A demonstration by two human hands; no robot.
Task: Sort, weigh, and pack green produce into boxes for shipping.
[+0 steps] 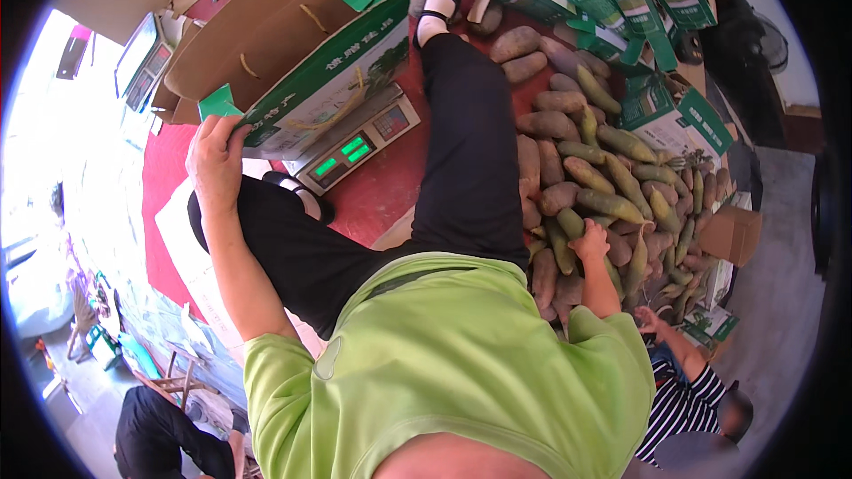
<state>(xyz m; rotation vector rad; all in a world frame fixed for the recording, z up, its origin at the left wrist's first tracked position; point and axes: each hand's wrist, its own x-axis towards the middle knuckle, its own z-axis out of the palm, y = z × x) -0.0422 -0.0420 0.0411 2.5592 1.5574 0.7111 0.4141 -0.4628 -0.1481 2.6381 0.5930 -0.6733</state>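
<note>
My left hand point(215, 158) is closed on the near left corner of an open green-and-white cardboard box point(319, 93) with rope handles. The box stands on a digital scale point(355, 149) with lit green displays. At my right, my right hand point(591, 239) reaches into a big heap of sweet potatoes point(581, 176), some reddish brown, others greenish. Its fingers curl at the end of a greenish sweet potato point(571, 223); their undersides are hidden.
Beyond the heap stand several green-and-white boxes point(612, 0), with another box point(674, 115) beside it. A small brown carton point(729, 235) is at the right. A person in a striped top point(683, 412) reaches toward the heap. Another person in dark clothes point(164, 430) is at lower left.
</note>
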